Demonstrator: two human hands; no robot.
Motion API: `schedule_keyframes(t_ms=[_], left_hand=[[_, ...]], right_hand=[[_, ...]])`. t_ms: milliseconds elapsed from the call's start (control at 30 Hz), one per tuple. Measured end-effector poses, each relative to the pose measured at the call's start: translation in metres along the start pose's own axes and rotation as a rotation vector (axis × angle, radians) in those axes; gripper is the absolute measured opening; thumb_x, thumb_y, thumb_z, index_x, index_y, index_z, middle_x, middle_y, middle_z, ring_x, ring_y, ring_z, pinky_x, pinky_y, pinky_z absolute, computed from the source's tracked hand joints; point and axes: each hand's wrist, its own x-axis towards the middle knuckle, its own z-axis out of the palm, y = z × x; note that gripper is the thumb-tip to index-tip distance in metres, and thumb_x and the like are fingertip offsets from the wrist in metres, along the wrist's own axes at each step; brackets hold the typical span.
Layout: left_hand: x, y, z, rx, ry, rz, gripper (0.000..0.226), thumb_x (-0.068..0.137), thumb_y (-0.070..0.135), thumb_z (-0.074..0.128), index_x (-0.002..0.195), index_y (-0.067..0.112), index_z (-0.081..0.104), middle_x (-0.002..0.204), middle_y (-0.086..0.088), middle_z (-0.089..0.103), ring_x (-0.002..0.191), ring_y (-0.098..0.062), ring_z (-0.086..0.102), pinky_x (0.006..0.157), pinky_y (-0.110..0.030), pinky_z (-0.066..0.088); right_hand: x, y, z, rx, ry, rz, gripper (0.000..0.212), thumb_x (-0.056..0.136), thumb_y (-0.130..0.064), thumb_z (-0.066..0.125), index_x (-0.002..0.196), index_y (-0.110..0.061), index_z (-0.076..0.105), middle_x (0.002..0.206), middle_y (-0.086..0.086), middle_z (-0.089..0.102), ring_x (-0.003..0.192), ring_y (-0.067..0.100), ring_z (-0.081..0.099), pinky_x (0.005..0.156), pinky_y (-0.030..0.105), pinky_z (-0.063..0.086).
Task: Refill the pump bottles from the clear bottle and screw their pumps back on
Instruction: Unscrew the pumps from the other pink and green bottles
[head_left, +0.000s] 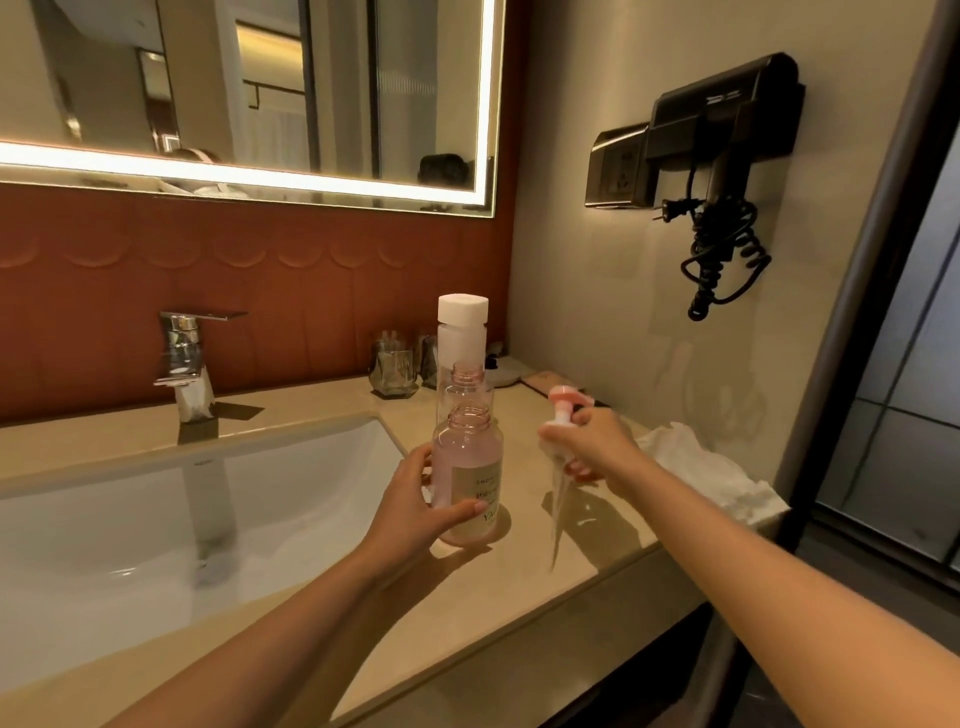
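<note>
The left hand (415, 499) is wrapped round the pale pink plastic pump bottle (467, 467), which stands open-necked on the beige stone counter (519, 597), close to the white sink basin (156, 499). Off to its right, the right hand (592, 447) grips the pink-and-white pump head (563, 402), its thin dip tube (558, 499) dangling. I'd worry that the tube misses the narrow neck and drips, or nudges the bottle over. Just behind stand a second open pink bottle (466, 382) and the tall clear bottle with a white cap (462, 332), easily bumped; a crumpled white cloth (696, 462) lies near the right wrist.
</note>
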Motion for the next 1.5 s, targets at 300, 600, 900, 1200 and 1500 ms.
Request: schedule_keyframes(t_ms=[300,600,900,1200,1500], left_hand=[[0.039,-0.011,0.015,-0.001,0.044,-0.06,0.082,0.07,0.03,0.078,0.137,0.029,0.03,0.142,0.005,0.039,0.113,-0.005,0.04,0.085,-0.022,0.042],[0.045,-0.006,0.016,-0.065,0.006,-0.119,0.098,0.067,0.023,0.081,0.142,0.031,0.018,0.141,-0.001,0.038,0.123,-0.018,0.042,0.09,-0.03,0.043],[0.004,0.016,-0.025,-0.051,0.112,-0.148,0.094,0.072,0.029,0.077,0.144,0.029,0.017,0.134,-0.006,0.043,0.108,-0.016,0.046,0.085,-0.031,0.042],[-0.08,0.055,-0.083,-0.137,0.257,-0.117,0.082,0.079,0.024,0.071,0.143,0.028,0.02,0.131,-0.006,0.045,0.112,-0.021,0.051,0.079,-0.029,0.044],[-0.201,0.054,-0.186,0.044,0.648,-0.159,0.068,0.083,0.026,0.068,0.139,0.027,0.029,0.117,0.002,0.05,0.098,-0.011,0.056,0.076,-0.026,0.049]], right_hand=[[0.052,0.03,0.033,-0.286,0.106,0.025,0.044,0.081,-0.042,0.067,0.114,-0.015,0.056,0.088,0.0,0.056,0.069,0.012,0.054,0.057,0.024,0.044],[0.055,0.034,0.044,-0.316,0.118,0.013,0.034,0.085,-0.029,0.064,0.107,-0.016,0.042,0.127,0.005,0.045,0.092,0.024,0.056,0.075,0.032,0.048],[0.01,0.014,0.019,-0.371,0.125,-0.149,0.037,0.089,-0.035,0.058,0.117,-0.01,0.057,0.108,0.009,0.062,0.089,0.021,0.056,0.075,0.033,0.049],[-0.079,-0.044,0.043,0.031,0.003,-0.376,0.013,0.09,-0.026,0.057,0.098,-0.016,0.061,0.101,0.003,0.062,0.092,0.021,0.059,0.082,0.039,0.052],[-0.192,-0.122,0.145,0.197,-0.483,-0.601,0.01,0.09,-0.023,0.058,0.092,-0.014,0.06,0.077,0.002,0.063,0.062,0.01,0.058,0.057,0.024,0.048]])
